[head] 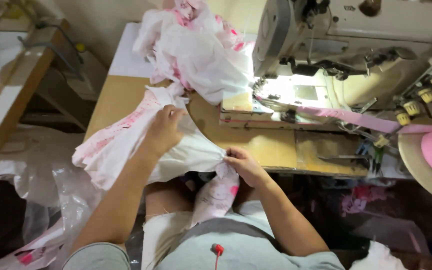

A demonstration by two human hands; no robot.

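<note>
- The right hand (241, 165) has its grip pinched together on a gathered fold of the white and pink printed fabric piece (126, 140), at the tabletop's (271, 145) near edge, in front of the sewing machine (336, 55).
- The left hand (163, 131) has its grip clamped on the same piece, to the machine's left.
- The piece lies over the tabletop's near left corner and hangs toward the lap.
- A fabric heap (196, 45) sits just left of the machine.
- A pink tape (351, 117) runs along the machine's base.

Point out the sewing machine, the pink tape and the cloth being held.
Sewing machine (376, 30), head view, on its upper body.
Pink tape (351, 118), head view, mid-strip.
Cloth (121, 142), head view, on its printed left part.
</note>
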